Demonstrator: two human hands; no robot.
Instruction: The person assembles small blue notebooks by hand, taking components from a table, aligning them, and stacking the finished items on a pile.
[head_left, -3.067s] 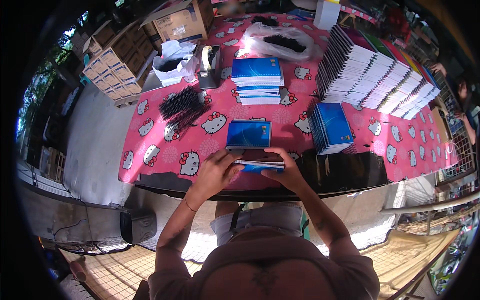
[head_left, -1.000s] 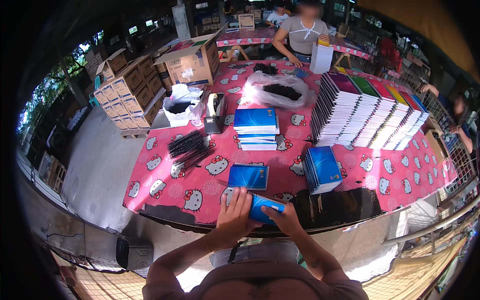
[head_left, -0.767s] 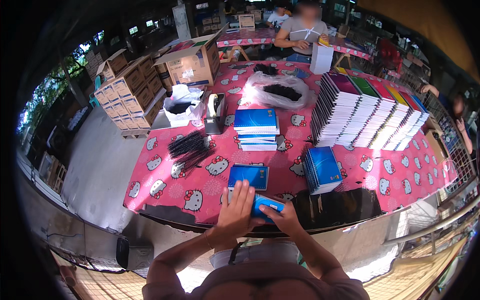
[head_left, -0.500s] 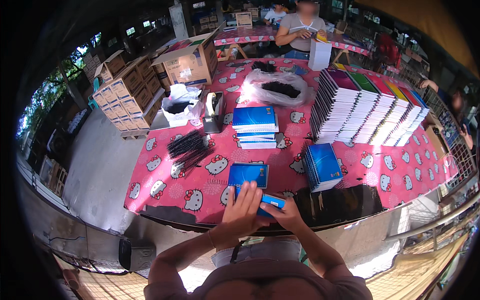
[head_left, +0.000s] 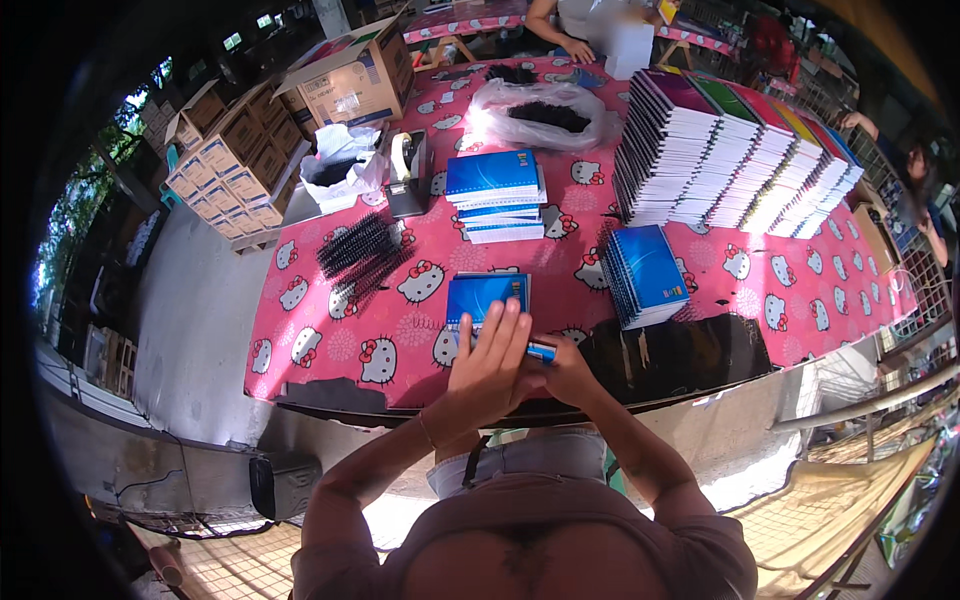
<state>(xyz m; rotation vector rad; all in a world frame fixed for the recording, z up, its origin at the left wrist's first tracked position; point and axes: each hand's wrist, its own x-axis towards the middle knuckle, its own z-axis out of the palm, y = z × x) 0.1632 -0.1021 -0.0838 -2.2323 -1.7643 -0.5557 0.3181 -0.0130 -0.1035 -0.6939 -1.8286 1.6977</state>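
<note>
My left hand (head_left: 488, 365) lies flat with its fingers stretched out, over a blue piece that it mostly hides. My right hand (head_left: 562, 370) is closed around that piece, which looks like a small blue notebook (head_left: 541, 351); only a short end with a pale patch shows. Just beyond my left fingertips, another blue notebook (head_left: 485, 292) rests on the table. Farther off is a stack of blue-covered notebooks (head_left: 492, 175) with punched edges and no coils showing. To the right stands a pile of coil-bound blue notebooks (head_left: 650, 265). Loose black binding coils (head_left: 358, 252) lie in a heap at the left.
The table has a pink patterned cover (head_left: 395, 315) with a torn black patch (head_left: 680, 355) near its front edge. Tall rows of coil-bound notebooks (head_left: 665, 150) stand at the right. Bags of coils, a tape dispenser (head_left: 405, 175) and cartons (head_left: 350, 85) are behind. A person works across the table.
The view has tilted, so the table sits higher in the picture. My hands have drawn closer together, and less of the held blue piece shows. The stacks have stayed put.
</note>
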